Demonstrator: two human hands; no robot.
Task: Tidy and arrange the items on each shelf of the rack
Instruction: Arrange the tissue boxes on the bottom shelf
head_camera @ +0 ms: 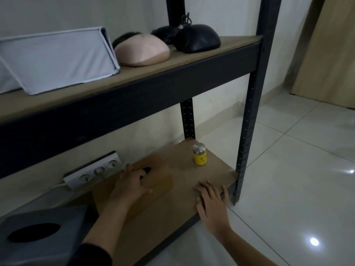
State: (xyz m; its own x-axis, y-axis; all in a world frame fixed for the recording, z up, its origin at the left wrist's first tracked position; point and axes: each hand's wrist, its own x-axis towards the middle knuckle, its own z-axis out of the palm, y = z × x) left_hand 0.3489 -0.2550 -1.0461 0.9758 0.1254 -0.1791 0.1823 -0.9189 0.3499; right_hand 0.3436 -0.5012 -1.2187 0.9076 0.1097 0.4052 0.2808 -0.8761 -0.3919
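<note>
On the rack's bottom shelf (211,173) lies a brown cardboard tissue box (159,183) with a dark slot. My left hand (130,185) rests on top of it, fingers spread over the slot. My right hand (211,200) lies flat on the shelf board near its front right corner, holding nothing. A small yellow jar with a smiley face and a silver lid (200,156) stands upright toward the shelf's right end. A grey tissue box with an oval hole (38,235) sits at the left.
A white power strip (94,172) leans against the wall behind the cardboard box. The upper shelf (172,62) carries a folded grey fabric bin (57,58), a pink rounded item (142,50) and a black one (197,38). Black posts (247,121) frame the right end; tiled floor lies beyond.
</note>
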